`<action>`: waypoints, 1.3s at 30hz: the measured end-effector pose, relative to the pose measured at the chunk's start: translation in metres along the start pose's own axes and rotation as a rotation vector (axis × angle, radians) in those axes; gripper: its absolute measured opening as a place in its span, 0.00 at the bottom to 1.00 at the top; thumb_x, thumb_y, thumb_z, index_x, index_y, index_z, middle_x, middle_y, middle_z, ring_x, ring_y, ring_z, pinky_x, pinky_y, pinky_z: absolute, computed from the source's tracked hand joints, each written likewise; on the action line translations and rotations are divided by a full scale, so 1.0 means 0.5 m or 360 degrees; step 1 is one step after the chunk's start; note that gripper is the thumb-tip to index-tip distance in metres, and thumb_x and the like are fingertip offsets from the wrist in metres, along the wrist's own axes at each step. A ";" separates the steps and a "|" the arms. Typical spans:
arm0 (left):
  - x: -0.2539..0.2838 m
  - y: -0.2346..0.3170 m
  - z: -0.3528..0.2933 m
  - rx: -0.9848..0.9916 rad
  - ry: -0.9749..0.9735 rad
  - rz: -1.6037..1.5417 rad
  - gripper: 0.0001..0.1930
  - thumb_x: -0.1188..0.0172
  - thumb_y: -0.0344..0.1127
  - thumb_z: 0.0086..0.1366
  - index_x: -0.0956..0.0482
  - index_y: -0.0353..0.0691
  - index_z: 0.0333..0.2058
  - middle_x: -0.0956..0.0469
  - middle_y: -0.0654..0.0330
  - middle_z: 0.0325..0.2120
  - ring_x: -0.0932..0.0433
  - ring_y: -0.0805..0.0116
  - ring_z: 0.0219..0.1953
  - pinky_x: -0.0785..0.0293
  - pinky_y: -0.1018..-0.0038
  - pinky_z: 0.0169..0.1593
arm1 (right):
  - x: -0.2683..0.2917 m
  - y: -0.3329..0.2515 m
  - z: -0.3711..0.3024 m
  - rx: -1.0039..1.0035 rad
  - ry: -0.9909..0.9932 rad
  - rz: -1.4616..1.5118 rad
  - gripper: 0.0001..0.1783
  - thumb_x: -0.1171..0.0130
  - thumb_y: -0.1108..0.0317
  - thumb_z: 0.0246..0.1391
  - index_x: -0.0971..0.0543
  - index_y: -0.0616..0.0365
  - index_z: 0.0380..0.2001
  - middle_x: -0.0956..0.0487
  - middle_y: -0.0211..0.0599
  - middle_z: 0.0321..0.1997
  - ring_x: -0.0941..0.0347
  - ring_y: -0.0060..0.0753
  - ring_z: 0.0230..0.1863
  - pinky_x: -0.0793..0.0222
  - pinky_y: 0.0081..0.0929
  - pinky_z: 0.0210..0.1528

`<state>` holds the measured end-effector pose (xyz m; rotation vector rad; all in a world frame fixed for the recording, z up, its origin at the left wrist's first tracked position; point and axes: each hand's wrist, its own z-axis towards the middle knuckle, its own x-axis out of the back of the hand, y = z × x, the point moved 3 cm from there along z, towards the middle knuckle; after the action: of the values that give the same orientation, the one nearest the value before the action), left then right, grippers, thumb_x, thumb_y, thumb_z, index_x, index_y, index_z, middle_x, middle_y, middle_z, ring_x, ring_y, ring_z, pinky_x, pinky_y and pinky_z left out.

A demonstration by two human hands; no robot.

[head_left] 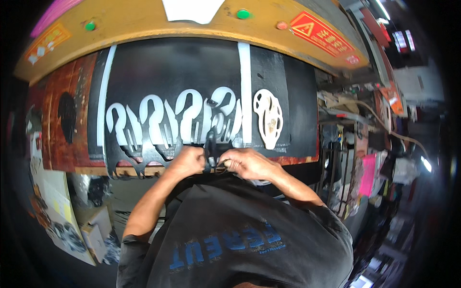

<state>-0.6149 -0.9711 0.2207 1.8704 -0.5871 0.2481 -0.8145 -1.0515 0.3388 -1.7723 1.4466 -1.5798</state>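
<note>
A black sheet (154,152) with several curved, shoe-part-shaped holes lies over the near half of the dark work surface, white showing through the holes. My left hand (188,161) is closed at the sheet's near edge, gripping black material there. Close beside it, my right hand (250,163) is also closed, fingers pinched on a dark strip. Between the hands, a loose black piece (211,144) rises twisted and blurred over the rightmost hole. Exactly how each hand grips the material is partly hidden by the fingers.
A pale shoe-sole-shaped form with openings (269,118) lies to the right. Across the far side runs a yellow machine beam (187,30) with green buttons (244,14) and a red warning label (321,34). A black oval mark (67,117) shows at left; cluttered shelves (343,139) stand at right.
</note>
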 end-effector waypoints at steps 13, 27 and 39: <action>0.165 -0.041 0.269 -0.0914 0.0509 0.1117 0.26 0.47 0.38 0.77 0.26 0.44 0.71 0.33 0.61 0.76 0.42 0.56 0.80 0.51 0.52 0.81 | -0.362 -0.115 -0.241 -0.1061 0.0413 -0.0055 0.19 0.36 0.74 0.56 0.18 0.58 0.52 0.16 0.52 0.50 0.17 0.53 0.52 0.21 0.46 0.55; 0.264 -0.188 -0.284 -0.0288 0.0832 -0.0624 0.13 0.44 0.32 0.79 0.16 0.31 0.52 0.14 0.51 0.43 0.13 0.63 0.47 0.20 0.68 0.51 | 0.037 -0.432 0.076 -0.0088 0.0682 -0.0074 0.10 0.38 0.75 0.68 0.14 0.64 0.49 0.16 0.34 0.28 0.21 0.19 0.29 0.24 0.24 0.35; 0.308 -0.504 -0.610 0.0254 0.1675 -0.1374 0.13 0.44 0.33 0.80 0.15 0.32 0.52 0.13 0.57 0.45 0.13 0.71 0.43 0.18 0.73 0.46 | -0.074 -0.709 0.839 0.0951 0.0464 0.0105 0.14 0.38 0.68 0.73 0.16 0.66 0.55 0.13 0.27 0.46 0.21 0.18 0.48 0.24 0.22 0.56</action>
<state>-0.3228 -0.6641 0.1955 1.6722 0.9506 0.6302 -0.2815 -1.0197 0.4724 -1.1772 0.9717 -2.0246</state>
